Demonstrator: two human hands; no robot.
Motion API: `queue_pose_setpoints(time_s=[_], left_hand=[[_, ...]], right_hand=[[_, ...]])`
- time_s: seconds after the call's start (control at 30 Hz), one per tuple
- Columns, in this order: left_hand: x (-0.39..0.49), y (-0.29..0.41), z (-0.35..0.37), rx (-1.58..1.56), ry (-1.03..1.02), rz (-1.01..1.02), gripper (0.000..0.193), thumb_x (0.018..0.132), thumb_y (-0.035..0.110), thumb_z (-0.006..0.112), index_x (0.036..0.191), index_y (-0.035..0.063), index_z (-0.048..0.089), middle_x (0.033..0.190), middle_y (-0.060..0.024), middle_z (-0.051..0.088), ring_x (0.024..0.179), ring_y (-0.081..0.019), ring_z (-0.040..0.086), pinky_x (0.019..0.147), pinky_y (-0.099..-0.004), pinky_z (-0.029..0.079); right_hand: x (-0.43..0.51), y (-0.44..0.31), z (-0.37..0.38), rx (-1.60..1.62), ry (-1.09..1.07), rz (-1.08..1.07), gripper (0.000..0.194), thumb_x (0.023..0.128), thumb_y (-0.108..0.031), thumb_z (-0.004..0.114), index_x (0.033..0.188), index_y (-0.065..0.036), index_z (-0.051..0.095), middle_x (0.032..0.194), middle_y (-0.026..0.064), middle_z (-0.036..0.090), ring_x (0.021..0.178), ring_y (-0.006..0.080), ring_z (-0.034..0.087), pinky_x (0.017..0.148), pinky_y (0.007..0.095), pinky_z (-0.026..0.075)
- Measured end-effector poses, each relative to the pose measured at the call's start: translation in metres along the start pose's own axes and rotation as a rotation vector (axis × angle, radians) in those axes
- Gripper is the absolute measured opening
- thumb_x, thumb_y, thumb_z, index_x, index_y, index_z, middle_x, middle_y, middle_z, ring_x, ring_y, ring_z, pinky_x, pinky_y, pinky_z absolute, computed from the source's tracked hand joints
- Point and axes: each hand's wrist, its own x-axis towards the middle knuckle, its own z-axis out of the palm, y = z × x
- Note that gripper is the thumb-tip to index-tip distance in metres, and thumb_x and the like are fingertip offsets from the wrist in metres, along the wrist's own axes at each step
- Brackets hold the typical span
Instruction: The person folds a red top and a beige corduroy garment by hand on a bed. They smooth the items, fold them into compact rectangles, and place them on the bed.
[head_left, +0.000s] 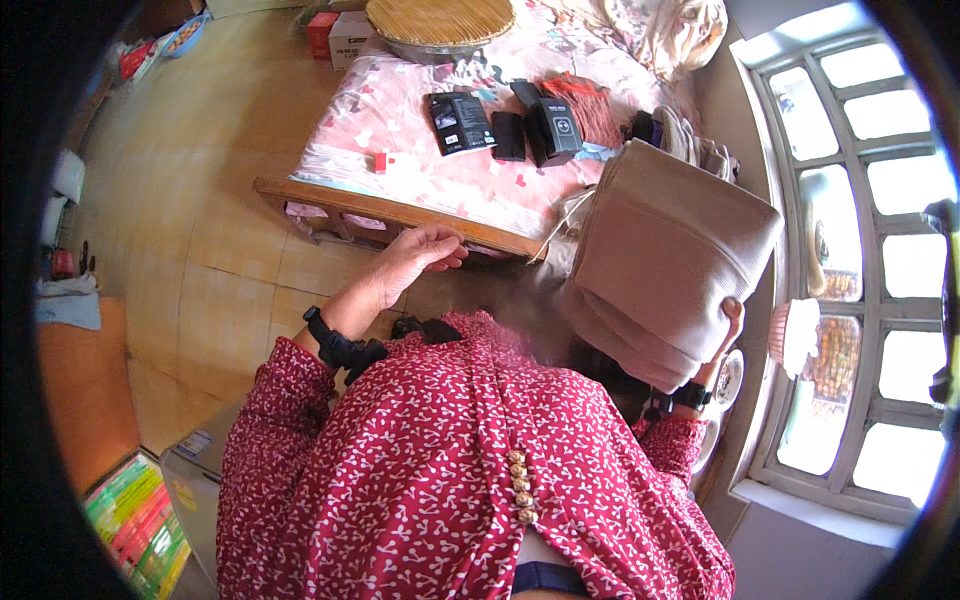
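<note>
A stack of folded brownish-beige ribbed cloth (667, 232) is held up at the right. My right hand (733, 324) grips its right edge; a few fingers show, while the rest of the hand is behind the cloth. My left hand (424, 255) is bare of any object, its fingers loosely curled, close to the wooden bed rail (405, 214). Whether it touches the rail is hard to tell. Just past the rail is a bed with a pink patterned sheet (352, 124). Dark bands circle both wrists.
On the bed lie a black printed package (461, 122), a black box (553, 131), a red mesh bag (589, 105) and a small red-and-white box (390, 163). A woven round tray (442, 21) covers a metal basin. A barred window (855, 285) runs along the right.
</note>
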Motion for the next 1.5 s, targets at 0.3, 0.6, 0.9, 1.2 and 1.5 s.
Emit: queue_pose_setpoints(time_s=[0.3, 0.6, 0.9, 1.2, 1.5], left_hand=[[0.025, -0.020, -0.004, 0.150, 0.002, 0.082, 0.061, 0.084, 0.035, 0.070, 0.126, -0.0033, 0.047, 0.118, -0.0120, 0.058, 0.111, -0.0216, 0.056, 0.096, -0.0327, 0.043], [0.035, 0.014, 0.053, 0.428, 0.280, 0.686, 0.041, 0.081, 0.014, 0.070, 0.117, 0.0020, 0.054, 0.107, -0.0106, 0.061, 0.102, -0.0197, 0.058, 0.093, -0.0325, 0.043], [0.002, 0.049, 0.037, 0.330, 0.122, 0.423, 0.017, 0.087, 0.015, 0.066, 0.098, 0.0028, 0.064, 0.086, -0.0023, 0.064, 0.075, -0.0091, 0.058, 0.068, -0.0244, 0.048], [-0.037, 0.012, -0.025, 0.148, 0.217, 0.073, 0.019, 0.093, 0.018, 0.060, 0.105, 0.0030, 0.061, 0.096, -0.0036, 0.064, 0.083, -0.0114, 0.060, 0.077, -0.0264, 0.049], [-0.044, 0.014, -0.031, 0.172, 0.361, 0.000, 0.017, 0.092, 0.021, 0.061, 0.101, 0.0059, 0.062, 0.093, -0.0014, 0.064, 0.076, -0.0093, 0.059, 0.072, -0.0242, 0.047]], right_hand=[[-0.022, -0.018, 0.029, -0.037, -0.072, -0.077, 0.069, 0.075, -0.036, 0.060, 0.131, 0.001, 0.045, 0.121, 0.0188, 0.058, 0.106, 0.0341, 0.056, 0.094, 0.0445, 0.045], [-0.042, -0.020, 0.044, -0.053, -0.075, -0.095, 0.070, 0.075, -0.036, 0.060, 0.132, 0.001, 0.044, 0.121, 0.0189, 0.057, 0.107, 0.0344, 0.056, 0.094, 0.0450, 0.045], [-0.032, -0.025, 0.035, -0.056, -0.079, -0.064, 0.070, 0.075, -0.036, 0.060, 0.132, 0.001, 0.044, 0.122, 0.0190, 0.057, 0.108, 0.0348, 0.056, 0.095, 0.0455, 0.045], [-0.030, -0.058, -0.034, -0.059, 0.366, -0.063, 0.070, 0.074, -0.038, 0.066, 0.132, -0.005, 0.046, 0.121, 0.0143, 0.058, 0.106, 0.0332, 0.056, 0.092, 0.0455, 0.046], [-0.063, -0.114, -0.043, -0.225, 0.586, -0.273, 0.070, 0.076, -0.035, 0.066, 0.134, -0.005, 0.042, 0.123, 0.0154, 0.055, 0.104, 0.0324, 0.057, 0.089, 0.0438, 0.048]])
